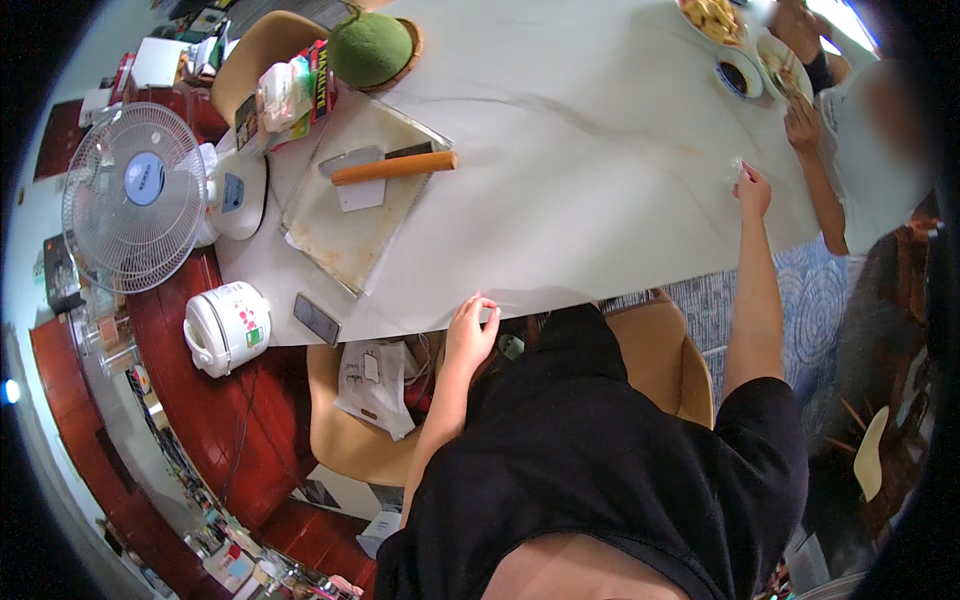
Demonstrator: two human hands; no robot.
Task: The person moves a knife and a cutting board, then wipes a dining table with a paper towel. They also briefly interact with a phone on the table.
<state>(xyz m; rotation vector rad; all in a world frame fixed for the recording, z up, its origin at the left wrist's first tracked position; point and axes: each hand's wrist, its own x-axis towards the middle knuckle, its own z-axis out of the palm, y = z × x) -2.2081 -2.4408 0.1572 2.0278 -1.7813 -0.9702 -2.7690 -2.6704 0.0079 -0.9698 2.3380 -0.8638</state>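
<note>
My left hand point(474, 330) is at the near edge of the white marbled table point(555, 225), fingers loosely curled, with nothing seen in it. My right hand point(752, 189) reaches to the table's right part and pinches a small, whitish, see-through scrap point(736, 169), too small to name. Left of centre lies a tray or sheet point(337, 247) covered with stained paper. On it rest a wooden rolling pin point(394, 169), a white plastic scraper point(361, 196) and a flat metal blade point(351, 159) with a dark handle.
A round green fruit point(370, 49) sits in a basket at the back left, near packages. A fan point(135, 196), a rice cooker point(227, 328) and a phone point(316, 319) are at the left. Another person sits at the right by food plates point(784, 66) and a bowl of dark sauce point(733, 78). Chairs flank me.
</note>
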